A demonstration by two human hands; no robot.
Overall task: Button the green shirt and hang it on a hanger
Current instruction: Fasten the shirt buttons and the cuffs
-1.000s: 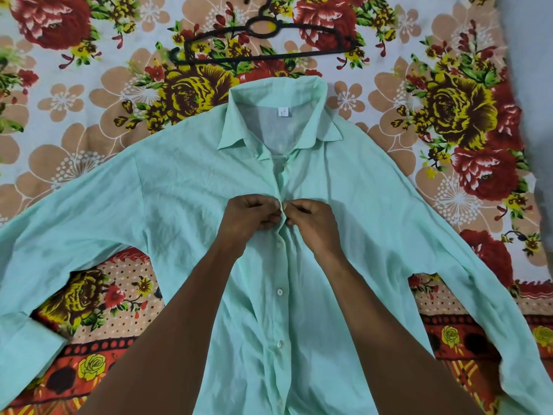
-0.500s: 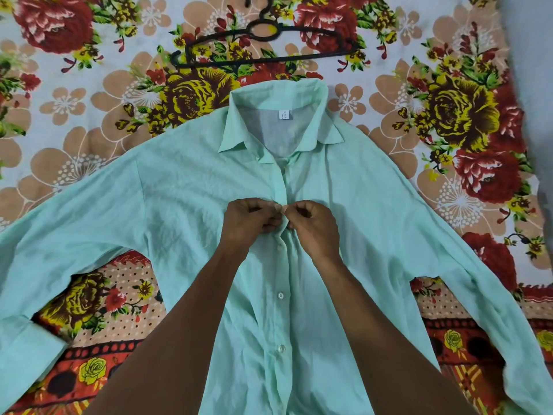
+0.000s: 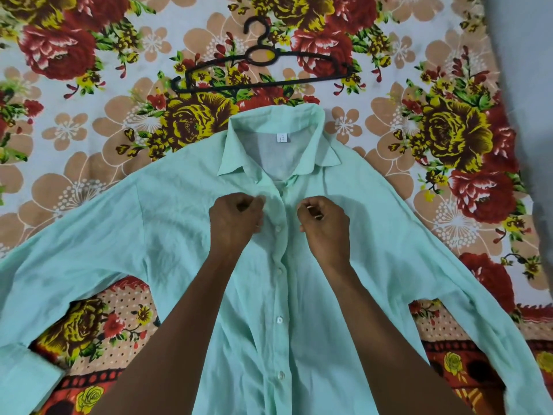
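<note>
Thin, crinkled green shirt (image 3: 374,265) lies flat on floral bedsheet (image 3: 89,139), collar toward black hanger (image 3: 263,70), long axis toward the person. 4 buttons fastened. Left hand (image 3: 236,220) and right hand (image 3: 324,226): fingers curled, apparently pinching fabric beside the placket.

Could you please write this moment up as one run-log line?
shirt: flat, placket buttoned | left hand: curled beside placket | right hand: curled beside placket | hanger: untouched above collar
</note>
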